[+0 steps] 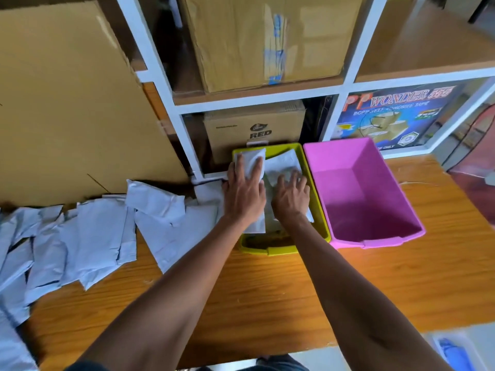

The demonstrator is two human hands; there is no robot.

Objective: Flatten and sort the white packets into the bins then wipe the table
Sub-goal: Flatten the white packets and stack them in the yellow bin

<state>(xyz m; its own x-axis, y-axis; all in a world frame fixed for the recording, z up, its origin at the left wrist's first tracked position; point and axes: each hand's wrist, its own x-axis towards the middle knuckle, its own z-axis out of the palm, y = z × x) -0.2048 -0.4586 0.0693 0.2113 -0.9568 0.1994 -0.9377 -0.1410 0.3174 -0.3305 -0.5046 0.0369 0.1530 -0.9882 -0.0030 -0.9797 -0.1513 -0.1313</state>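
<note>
Both hands — the left hand (pixel 242 195) and right hand (pixel 290 200), fingers spread flat — pressed white packets (pixel 251 163) into the green bin (pixel 320 210); the table pile (pixel 88 236) likely came next.

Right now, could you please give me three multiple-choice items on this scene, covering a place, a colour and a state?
1. Where do both hands work?
A. over the green bin
B. over the pink bin
C. on the shelf

2. What colour is the bin holding no packets?
A. blue
B. pink
C. white

3. How is the left hand?
A. curled into a fist
B. hanging idle
C. flat, pressing a white packet

Answers: 1 A, the left hand and right hand are over the green bin. 2 B, the pink bin shows bare walls. 3 C, straight fingers press the white packet.
</note>
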